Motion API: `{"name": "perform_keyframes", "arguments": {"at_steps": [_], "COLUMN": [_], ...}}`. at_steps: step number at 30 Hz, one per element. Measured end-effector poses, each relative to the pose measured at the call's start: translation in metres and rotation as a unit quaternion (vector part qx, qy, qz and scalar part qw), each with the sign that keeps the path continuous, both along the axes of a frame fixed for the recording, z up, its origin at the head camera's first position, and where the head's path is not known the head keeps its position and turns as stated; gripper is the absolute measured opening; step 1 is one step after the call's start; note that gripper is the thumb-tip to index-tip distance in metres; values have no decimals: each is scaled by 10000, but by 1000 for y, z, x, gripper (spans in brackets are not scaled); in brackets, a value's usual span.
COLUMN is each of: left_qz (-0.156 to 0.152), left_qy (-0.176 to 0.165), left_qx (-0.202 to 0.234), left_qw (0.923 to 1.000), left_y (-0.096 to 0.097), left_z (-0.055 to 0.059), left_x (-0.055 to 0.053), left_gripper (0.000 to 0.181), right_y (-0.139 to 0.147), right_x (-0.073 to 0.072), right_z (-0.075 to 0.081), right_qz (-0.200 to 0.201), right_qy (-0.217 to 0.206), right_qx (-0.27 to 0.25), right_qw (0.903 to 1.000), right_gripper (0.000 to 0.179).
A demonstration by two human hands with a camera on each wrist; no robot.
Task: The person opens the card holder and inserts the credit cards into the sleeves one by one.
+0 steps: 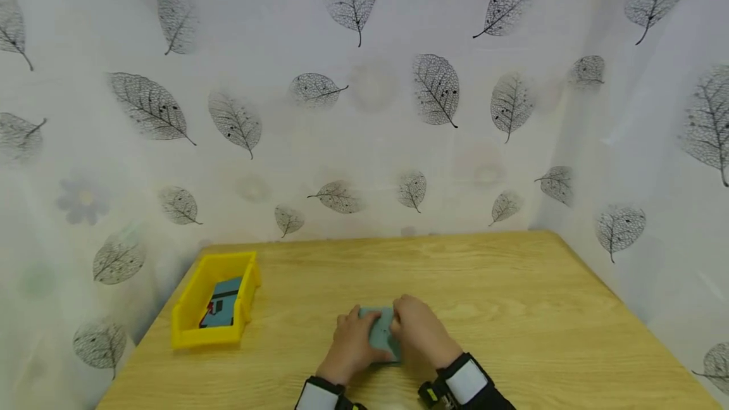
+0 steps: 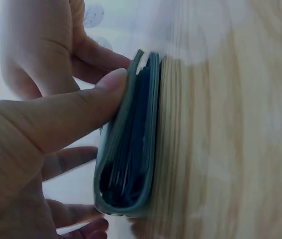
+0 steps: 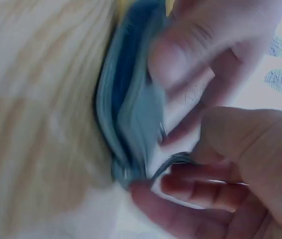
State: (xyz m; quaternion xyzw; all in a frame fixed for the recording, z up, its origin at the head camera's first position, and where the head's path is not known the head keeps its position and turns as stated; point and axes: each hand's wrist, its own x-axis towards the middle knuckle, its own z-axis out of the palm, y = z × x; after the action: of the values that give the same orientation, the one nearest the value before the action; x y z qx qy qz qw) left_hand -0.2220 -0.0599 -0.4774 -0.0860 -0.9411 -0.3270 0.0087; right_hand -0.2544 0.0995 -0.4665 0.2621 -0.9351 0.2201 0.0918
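Backdrop (image 1: 373, 144), pale w/ dk grey leaf-skeleton prints, rises beyond both hands and to either side; some motifs (faint flowers, blobs) v. blurry, outer leaves cut off at frame edge. Wood-grain bench (image 1: 512, 302) runs under the hands & out past them; its near edge is cut off. Yellow bin (image 1: 207, 338) sits on the bench, well apart from the L hand, to its left & a bit further off.

L hand (image 1: 350, 343) holds the wallet, thumb on its open edge, other fingers against the outer face, approx. half hidden behind it. R hand (image 1: 420, 331), just beside L hand, has fingers curled & pinches the wallet strap; blur in the R wrist view, so exact contact pt hard to make out.

Wallet (image 1: 380, 334), teal/grey-green w/ dk blue lining, is between the two hands, over the bench, folded w/ layered inner edges showing; contents too dim to tell. Marks on its face in head view = tiny specks, can't read.

Flat blue-grey item (image 1: 228, 314) in the bin, left of L hand: blk band, red + dk patches, any lettering too small to read; its ends are partly hidden by bin walls. Wrist bands (image 1: 468, 381), blk w/ white panel, just behind each hand; L one cut off at bottom. Wallet strap (image 3: 173, 162), narrow, dk, loops from wallet to R hand's fingers.
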Motion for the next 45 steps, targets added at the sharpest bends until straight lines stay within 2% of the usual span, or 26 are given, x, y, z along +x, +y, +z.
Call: {"name": "perform_keyframes", "arguments": {"at_steps": [3,6,10,14,20,23,27,29,32,35,39,42,45], "left_qz": [253,321,317,524,718,573,150,-7,-25,110,494,675,780], "left_qy": [-157,-176,12,179,586,588,595,731,964,993,516,355,541], "left_qx": [31,33,-222,-463,-526,-533,-266,-113,65,178,271,-116,-634], "left_qw": [9996,9993,9993,9974,9943,9952,9978,9973,9953,9948,9971,9970,9935], "left_y": [-2,-1,1,4,2,2,-4,-8,-16,-24,-33,-37,-35], "left_z": [0,-1,-3,-6,-8,-4,3,7,11,13,15,13,9], "left_x": [-2,-4,-4,-2,-6,-7,-7,-8,-11,-11,-9,-8,-9], "left_gripper": [69,63,71,78,78,73,65,65,66,53,23,8,9], "right_y": [6,12,16,18,21,23,27,30,34,39,47,54,59], "right_x": [-3,-6,-10,-10,-13,-14,-14,-14,-14,-15,-16,-17,-20], "right_z": [3,3,3,5,10,9,7,7,7,7,6,7,7], "right_qz": [-343,-571,-430,-195,-251,-255,-355,-450,-534,-602,-845,-1071,-1235], "right_qy": [-353,-655,-872,-1183,-1329,-1412,-1521,-1610,-1793,-1909,-1907,-1962,-1856], "right_qx": [-380,-434,-462,-573,-580,-598,-615,-681,-819,-921,-995,-957,-706], "right_qw": [9981,9953,9942,9911,9891,9878,9858,9836,9789,9754,9729,9700,9723], "right_gripper": [21,21,18,14,14,14,14,15,18,21,26,26,11]}}
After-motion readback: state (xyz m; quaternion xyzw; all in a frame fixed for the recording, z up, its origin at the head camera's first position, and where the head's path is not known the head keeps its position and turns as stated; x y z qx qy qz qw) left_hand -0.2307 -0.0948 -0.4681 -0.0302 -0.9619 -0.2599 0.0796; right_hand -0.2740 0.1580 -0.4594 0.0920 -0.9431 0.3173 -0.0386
